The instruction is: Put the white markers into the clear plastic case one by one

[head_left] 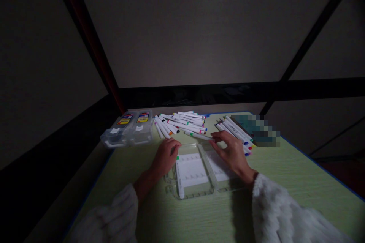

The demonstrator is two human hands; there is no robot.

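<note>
Handling green-banded marker (197,135) near far edge of open case (196,196) seems present step. Right hand (230,151) pinches marker's end; left hand (165,155) beside case, cannot tell its grip. Next move probably needs steady pinch.

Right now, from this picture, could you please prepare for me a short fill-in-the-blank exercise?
1. The right hand holds a marker whose band is coloured ____.
2. Inside the open clear case, another marker lies along its ____ side.
3. The table has an edge coloured ____.

Missing words: green; left; blue.
</note>
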